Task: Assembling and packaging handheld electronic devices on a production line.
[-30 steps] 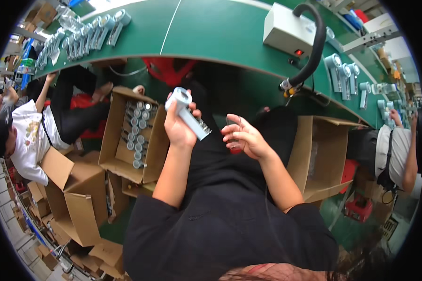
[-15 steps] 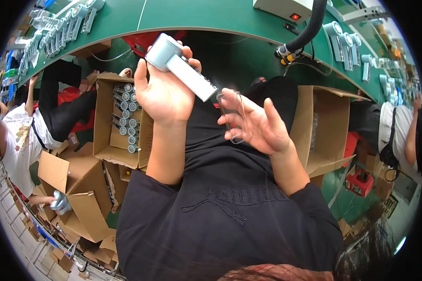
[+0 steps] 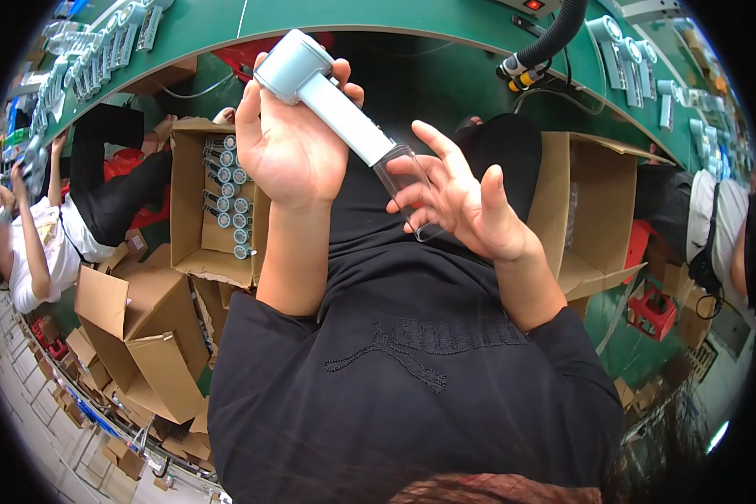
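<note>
Cataloguing, upper centre of frame: one pale-blue fan (image 3: 328, 102), its head cradled by the left hand (image 3: 298, 164), fingers curled. One clear sleeve (image 3: 401, 175) at its lower end, held among the right hand's (image 3: 479, 210) fingers, thumb spread. I list also: carton (image 3: 202, 259), left; green surface (image 3: 353, 18), top.

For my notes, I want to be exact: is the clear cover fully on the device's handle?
Not fully on: most of the clear cover extends past the end of the handle. Whether the tip is inside, I cannot tell.
</note>
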`<action>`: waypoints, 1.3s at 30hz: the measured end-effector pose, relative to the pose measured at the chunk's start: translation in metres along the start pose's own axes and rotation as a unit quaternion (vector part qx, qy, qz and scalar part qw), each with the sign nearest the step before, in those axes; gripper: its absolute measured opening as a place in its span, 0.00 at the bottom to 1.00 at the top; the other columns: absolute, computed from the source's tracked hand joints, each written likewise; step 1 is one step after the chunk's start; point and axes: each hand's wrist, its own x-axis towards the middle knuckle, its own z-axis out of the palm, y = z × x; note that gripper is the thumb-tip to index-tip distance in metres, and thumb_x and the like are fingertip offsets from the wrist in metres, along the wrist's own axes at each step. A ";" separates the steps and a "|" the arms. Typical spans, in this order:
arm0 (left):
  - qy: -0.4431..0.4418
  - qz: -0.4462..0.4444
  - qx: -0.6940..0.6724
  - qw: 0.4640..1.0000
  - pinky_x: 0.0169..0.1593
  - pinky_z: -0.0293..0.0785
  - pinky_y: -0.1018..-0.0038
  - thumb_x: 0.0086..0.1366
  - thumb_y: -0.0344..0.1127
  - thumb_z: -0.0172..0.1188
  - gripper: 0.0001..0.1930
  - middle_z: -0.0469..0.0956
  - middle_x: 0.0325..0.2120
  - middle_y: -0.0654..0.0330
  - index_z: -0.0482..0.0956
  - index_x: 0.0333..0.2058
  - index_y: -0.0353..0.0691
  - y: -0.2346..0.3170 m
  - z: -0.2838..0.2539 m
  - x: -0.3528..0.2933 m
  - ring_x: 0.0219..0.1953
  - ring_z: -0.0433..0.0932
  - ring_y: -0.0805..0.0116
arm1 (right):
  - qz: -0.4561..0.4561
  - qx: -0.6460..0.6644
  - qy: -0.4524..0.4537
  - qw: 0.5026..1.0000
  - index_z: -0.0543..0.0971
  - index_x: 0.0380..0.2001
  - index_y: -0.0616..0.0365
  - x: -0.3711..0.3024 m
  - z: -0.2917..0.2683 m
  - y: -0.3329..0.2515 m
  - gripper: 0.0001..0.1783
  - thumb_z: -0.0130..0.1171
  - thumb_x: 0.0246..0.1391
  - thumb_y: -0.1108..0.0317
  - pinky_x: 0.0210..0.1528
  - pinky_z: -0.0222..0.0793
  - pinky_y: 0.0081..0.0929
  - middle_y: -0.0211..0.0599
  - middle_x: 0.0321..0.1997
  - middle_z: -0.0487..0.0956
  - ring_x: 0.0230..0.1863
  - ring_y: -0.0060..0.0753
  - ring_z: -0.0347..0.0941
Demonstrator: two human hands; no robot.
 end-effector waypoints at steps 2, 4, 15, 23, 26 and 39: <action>0.004 -0.004 0.023 1.000 0.56 0.69 0.55 0.70 0.50 0.52 0.27 0.70 0.57 0.44 0.64 0.62 0.44 -0.002 0.000 0.001 0.57 0.73 0.49 | 0.005 -0.008 0.007 1.000 0.36 0.78 0.50 0.000 -0.001 -0.001 0.67 0.33 0.51 0.11 0.49 0.72 0.35 0.53 0.71 0.60 0.57 0.48 0.72; 0.007 -0.006 0.046 0.999 0.56 0.70 0.55 0.70 0.50 0.51 0.25 0.70 0.57 0.45 0.65 0.62 0.47 -0.004 0.001 0.001 0.57 0.74 0.48 | 0.011 -0.016 0.014 1.000 0.37 0.77 0.51 0.000 -0.002 -0.002 0.67 0.33 0.51 0.11 0.49 0.72 0.35 0.54 0.70 0.60 0.56 0.47 0.73; 0.047 -0.058 0.229 0.971 0.55 0.71 0.54 0.67 0.41 0.50 0.23 0.69 0.60 0.40 0.62 0.61 0.54 -0.063 0.008 -0.041 0.58 0.73 0.43 | -0.023 0.066 0.061 0.996 0.44 0.76 0.58 0.014 -0.022 -0.010 0.56 0.34 0.63 0.21 0.50 0.70 0.32 0.55 0.65 0.61 0.51 0.44 0.72; 0.036 -0.162 0.209 0.964 0.57 0.72 0.59 0.69 0.36 0.49 0.09 0.76 0.48 0.47 0.67 0.45 0.43 -0.042 -0.026 -0.066 0.50 0.79 0.49 | -0.063 -0.081 0.132 0.986 0.67 0.60 0.59 -0.017 -0.055 0.004 0.35 0.43 0.71 0.36 0.44 0.71 0.27 0.45 0.53 0.73 0.44 0.29 0.73; 0.043 -0.201 0.301 0.931 0.54 0.73 0.64 0.70 0.40 0.47 0.13 0.78 0.46 0.45 0.72 0.43 0.37 -0.055 -0.002 -0.075 0.46 0.80 0.53 | -0.105 -0.134 0.187 0.967 0.75 0.48 0.58 -0.029 -0.036 -0.010 0.24 0.47 0.73 0.46 0.42 0.69 0.25 0.40 0.46 0.77 0.40 0.23 0.70; -0.138 -0.333 0.360 0.860 0.49 0.78 0.66 0.71 0.51 0.45 0.26 0.84 0.39 0.42 0.79 0.41 0.29 -0.028 0.042 -0.124 0.40 0.84 0.54 | -0.327 -0.302 0.008 0.895 0.81 0.41 0.59 -0.111 0.013 -0.028 0.26 0.53 0.66 0.44 0.52 0.68 0.37 0.39 0.44 0.80 0.44 0.41 0.73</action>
